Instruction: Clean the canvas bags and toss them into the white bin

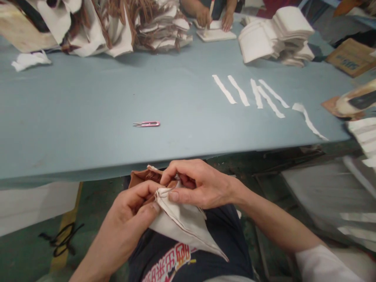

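A cream fabric piece (188, 223) with brown lining and a stitched seam hangs over my lap, its pointed end toward the lower right. My left hand (132, 215) pinches its upper edge between thumb and fingers from the left. From the right, my right hand (196, 184) grips the same edge, thumb on the cream side, close to the left fingertips. Brown material (141, 178) shows behind my fingers. Part of the fabric is hidden by both hands. Small pink-handled thread snips (147, 124) lie on the blue-green table, beyond my hands.
Several white strips (225, 89) lie on the table (96, 113) at the right. Stacked cream pieces (276, 35) and a heap of cream and brown pieces (117, 27) stand farther back. Across the table, another person's hands (205, 17) work on a flat piece. A cardboard box (352, 56) sits far right.
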